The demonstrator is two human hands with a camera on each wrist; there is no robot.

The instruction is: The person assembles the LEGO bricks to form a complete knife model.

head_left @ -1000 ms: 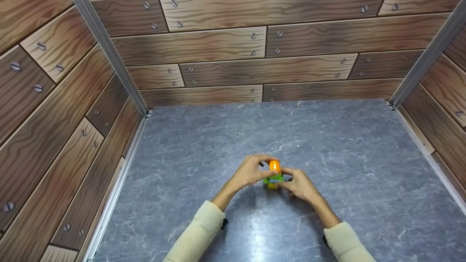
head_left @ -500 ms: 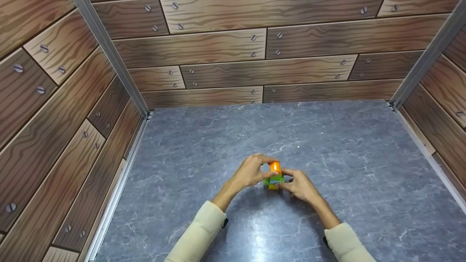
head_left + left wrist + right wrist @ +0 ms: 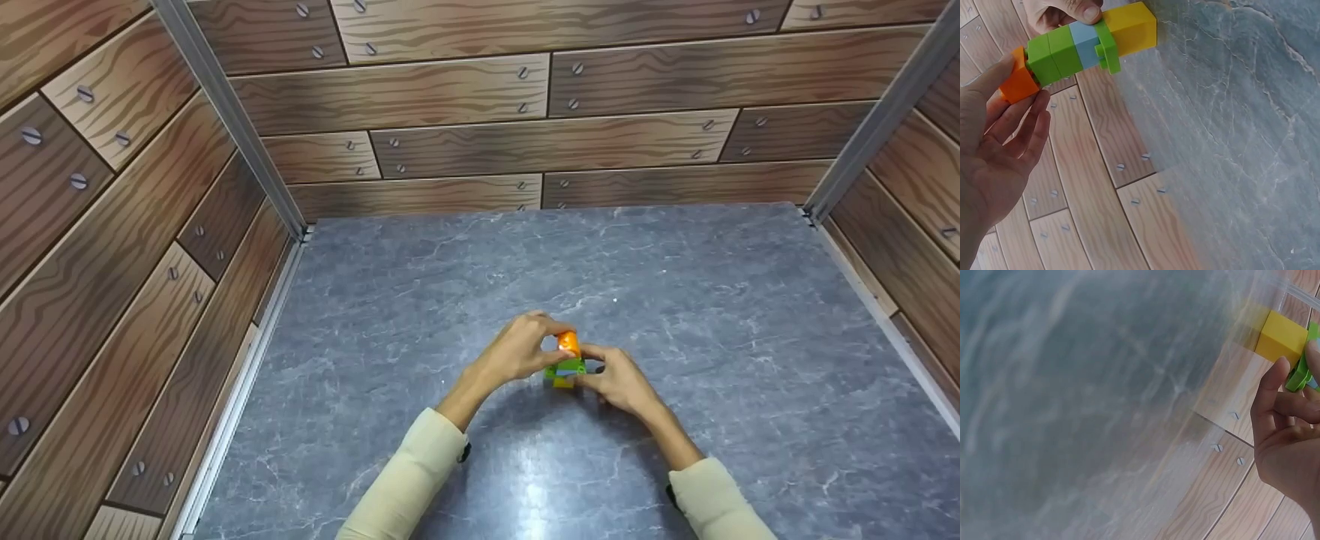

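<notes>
An upright stack of toy building blocks stands on the grey marbled tabletop [image 3: 465, 277], its yellow block [image 3: 1133, 29] at the bottom. Above the yellow come a flat green piece with side studs [image 3: 1108, 48], a light blue block [image 3: 1085, 44] and green blocks [image 3: 1053, 56]. My left hand [image 3: 514, 349] pinches an orange block [image 3: 1019, 79] between thumb and fingers at the top. It sits slightly askew, with green studs showing beneath it. My right hand [image 3: 619, 381] grips the stack's middle, thumb against the light blue block. In the right wrist view its fingers partly cover the stack.
Wood-plank patterned walls [image 3: 450, 97] enclose the table at the back and both sides. Grey metal posts [image 3: 232, 120] stand in the back corners. Tiny white specks [image 3: 615, 300] lie on the tabletop beyond the hands.
The orange block has tilted a little in my left hand, whose fingers have shifted slightly. My right hand keeps its grip on the stack in the same place.
</notes>
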